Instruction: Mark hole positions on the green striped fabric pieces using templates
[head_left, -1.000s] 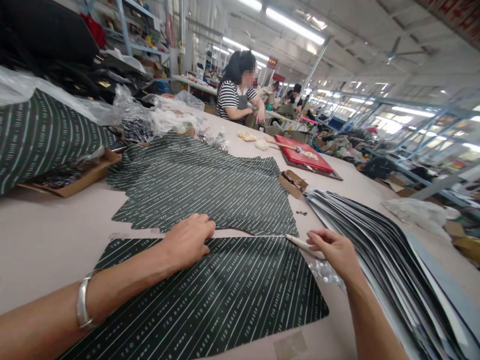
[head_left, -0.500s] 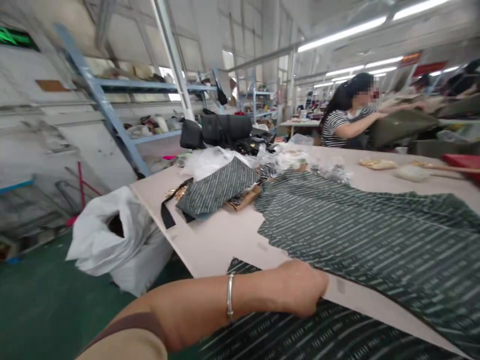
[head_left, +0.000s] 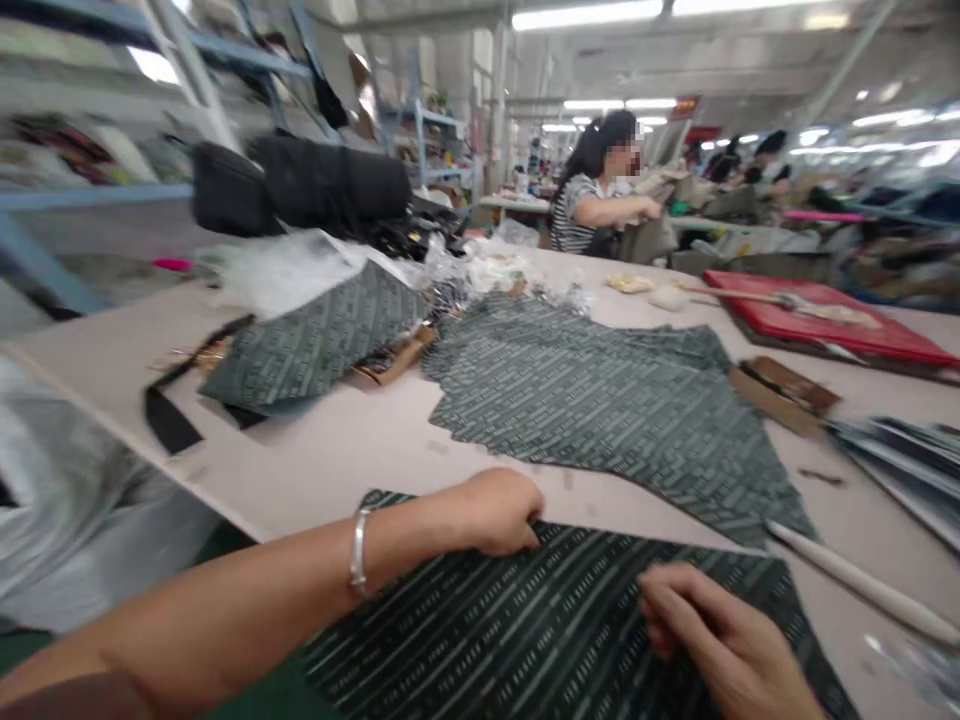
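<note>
A workshop with tube lights surrounds a pale table [head_left: 375, 440]. At its far side sits one co-worker [head_left: 574, 225] in a striped top. Mid-table lies a layered pile of patterned sheets [head_left: 585, 390], its print too blurred to read. Nearest, partly under both hands, is one dark green panel [head_left: 525, 620], its diagonal lines reading, softly, TED BAKER. One red slab [head_left: 892, 320] lies far right. The left hand [head_left: 499, 510] is closed on the panel's far edge; the right hand [head_left: 712, 625], well apart from it, curls over the panel, and I cannot tell whether it grips anything. Two small cardboard boxes [head_left: 795, 395], one pale pointed tool [head_left: 862, 585] beyond the right hand and one silver bangle [head_left: 358, 553] complete the count.
</note>
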